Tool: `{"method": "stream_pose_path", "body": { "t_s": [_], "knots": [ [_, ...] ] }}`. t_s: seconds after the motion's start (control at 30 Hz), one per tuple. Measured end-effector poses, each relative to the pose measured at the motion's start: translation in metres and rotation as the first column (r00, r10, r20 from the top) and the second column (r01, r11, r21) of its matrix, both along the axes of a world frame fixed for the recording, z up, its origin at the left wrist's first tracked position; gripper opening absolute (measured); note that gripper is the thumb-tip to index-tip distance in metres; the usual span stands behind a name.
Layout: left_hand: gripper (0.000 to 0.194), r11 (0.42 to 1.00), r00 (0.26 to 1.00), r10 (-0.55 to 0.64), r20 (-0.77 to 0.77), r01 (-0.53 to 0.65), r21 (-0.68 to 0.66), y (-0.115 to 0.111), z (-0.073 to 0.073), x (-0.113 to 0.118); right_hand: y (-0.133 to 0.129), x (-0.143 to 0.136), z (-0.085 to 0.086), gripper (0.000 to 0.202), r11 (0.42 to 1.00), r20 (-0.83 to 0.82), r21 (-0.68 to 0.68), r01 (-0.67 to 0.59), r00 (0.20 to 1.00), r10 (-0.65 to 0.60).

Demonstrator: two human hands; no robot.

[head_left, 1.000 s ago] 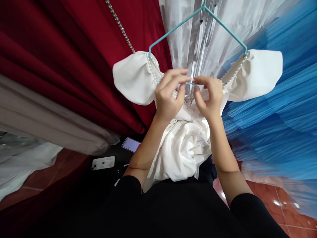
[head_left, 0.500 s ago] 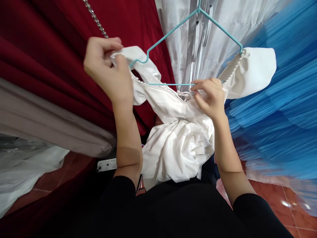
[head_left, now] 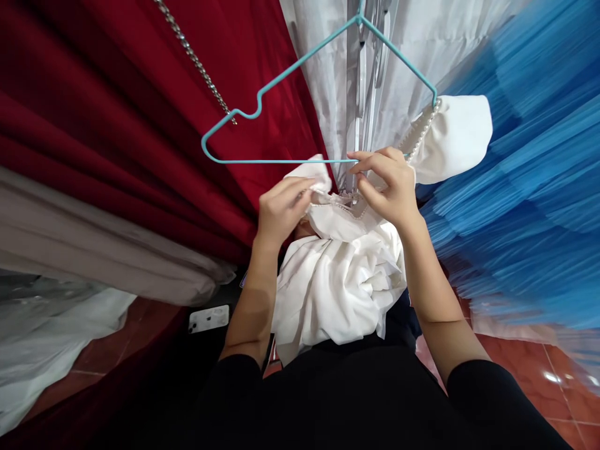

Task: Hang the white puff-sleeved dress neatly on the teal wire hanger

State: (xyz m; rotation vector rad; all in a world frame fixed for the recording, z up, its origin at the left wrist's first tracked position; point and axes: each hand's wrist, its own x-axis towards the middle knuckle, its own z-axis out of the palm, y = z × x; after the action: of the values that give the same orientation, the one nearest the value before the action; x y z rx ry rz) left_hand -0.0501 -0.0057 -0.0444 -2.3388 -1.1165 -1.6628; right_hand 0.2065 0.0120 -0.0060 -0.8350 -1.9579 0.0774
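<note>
A white dress (head_left: 342, 275) with pearl-beaded edging lies bunched against my front. Its right sleeve (head_left: 462, 134) still hangs from the right end of a light-blue hanger (head_left: 290, 161), while the hanger's left end is bare. Below the hanger's bottom bar, my left hand (head_left: 284, 209) pinches the beaded edge of the dress near its left sleeve (head_left: 312, 172). My right hand (head_left: 387, 181) is closed at the bar, thumb and fingers at the bar and the neckline beside it. Part of the neckline is hidden behind that hand.
Red fabric (head_left: 187, 156) with a beaded chain (head_left: 197, 62) hangs at left, above beige cloth (head_left: 94, 231). White garments (head_left: 323, 75) hang behind the hanger, and blue tulle (head_left: 529, 187) fills the right. A phone (head_left: 209, 319) rests on a dark surface at lower left.
The left shoulder of the dress has come off the hanger's left end. My left hand has moved right and down with it. The hanger and right sleeve have shifted slightly left.
</note>
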Motion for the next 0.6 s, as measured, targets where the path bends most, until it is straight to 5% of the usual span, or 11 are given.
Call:
{"method": "stream_pose_path", "body": {
  "t_s": [0.13, 0.23, 0.37, 0.53, 0.6],
  "knots": [
    [0.022, 0.980, 0.998, 0.015, -0.061, -0.002, 0.200, 0.001, 0.028, 0.036, -0.003, 0.004, 0.002, 0.017, 0.999, 0.037, -0.030, 0.034, 0.999, -0.032],
    [0.023, 0.987, 0.993, 0.101, -0.067, -0.091, 0.130, 0.011, 0.041, 0.046, -0.010, 0.006, 0.003, 0.017, 0.998, 0.062, -0.019, 0.058, 0.996, -0.056],
    [0.026, 0.995, 0.996, 0.086, -0.037, -0.087, -0.046, 0.023, 0.033, 0.049, -0.014, 0.013, 0.009, 0.019, 0.993, 0.100, 0.088, 0.077, 0.991, -0.085],
    [0.025, 0.998, 0.998, 0.055, -0.042, -0.056, -0.009, 0.025, 0.022, 0.053, 0.007, 0.058, 0.033, 0.032, 0.868, -0.112, 0.347, 0.356, 0.934, -0.338],
    [0.024, 0.999, 0.998, 0.027, -0.056, -0.028, -0.016, 0.023, 0.024, 0.052, 0.021, 0.076, 0.043, 0.040, 0.859, -0.101, 0.350, 0.374, 0.927, -0.362]
  ]
}}
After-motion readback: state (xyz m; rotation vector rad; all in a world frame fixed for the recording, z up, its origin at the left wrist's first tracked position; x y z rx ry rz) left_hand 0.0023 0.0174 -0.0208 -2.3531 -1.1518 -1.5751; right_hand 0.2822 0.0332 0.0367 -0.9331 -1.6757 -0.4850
